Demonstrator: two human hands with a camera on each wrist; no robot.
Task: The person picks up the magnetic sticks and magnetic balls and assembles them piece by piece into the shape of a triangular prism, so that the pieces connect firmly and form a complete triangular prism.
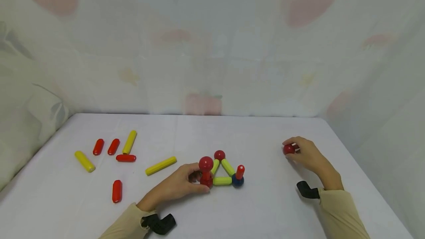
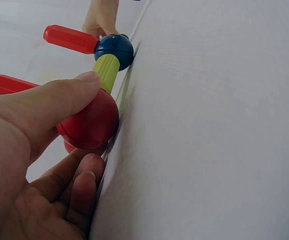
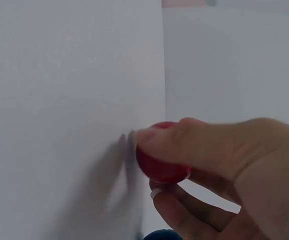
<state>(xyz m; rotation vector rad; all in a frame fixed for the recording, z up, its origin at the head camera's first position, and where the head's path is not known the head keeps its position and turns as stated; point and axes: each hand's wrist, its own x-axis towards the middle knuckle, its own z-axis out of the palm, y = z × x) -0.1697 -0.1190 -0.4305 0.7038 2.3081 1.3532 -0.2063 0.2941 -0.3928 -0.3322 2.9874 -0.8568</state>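
head view, right hand (image 1: 307, 154) pinching red ball (image 1: 288, 149)

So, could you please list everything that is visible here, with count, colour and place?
loose red sticks: four, red, short, left part of the table
loose yellow sticks: three, yellow, left part of the table
built figure: one; triangle of three yellow sticks lying flat, red balls at two corners, blue ball at the third, short red sticks standing on two corners, one topped by a red ball
red ball: one, red, right part of the table
table: one, white
curtain: white with pale pink patches, behind the table
left hand: holds the figure's near left red ball
right hand: pinches the red ball
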